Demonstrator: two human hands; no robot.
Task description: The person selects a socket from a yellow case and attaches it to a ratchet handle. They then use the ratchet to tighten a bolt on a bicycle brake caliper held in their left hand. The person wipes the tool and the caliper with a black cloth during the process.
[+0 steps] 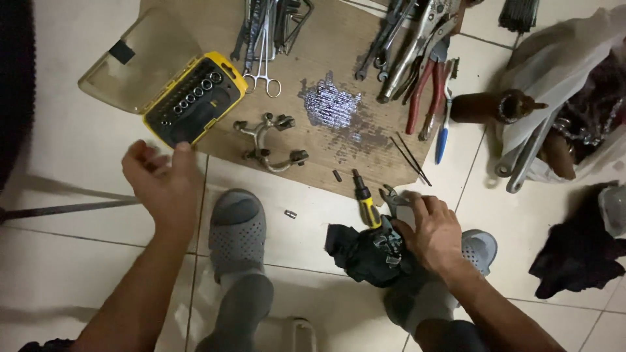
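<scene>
My left hand (163,179) hovers with fingers loosely curled just below the yellow and black socket bit case (194,100), whose clear lid lies open; it holds nothing that I can see. My right hand (432,231) rests on a black cloth bundle with metal parts (368,253) over my right foot, fingers gripping it. A yellow-handled screwdriver (365,201) and small pliers (393,197) lie right beside that hand. A metal brake caliper (268,141) sits on the wooden board (326,52).
Wrenches, scissors-like forceps (264,72), locking pliers and red-handled pliers (427,91) lie on the board. A small socket (290,214) lies on the tile. Grey slippers (238,228) cover my feet. A white bag with tools (561,72) and dark cloth (577,251) sit at the right.
</scene>
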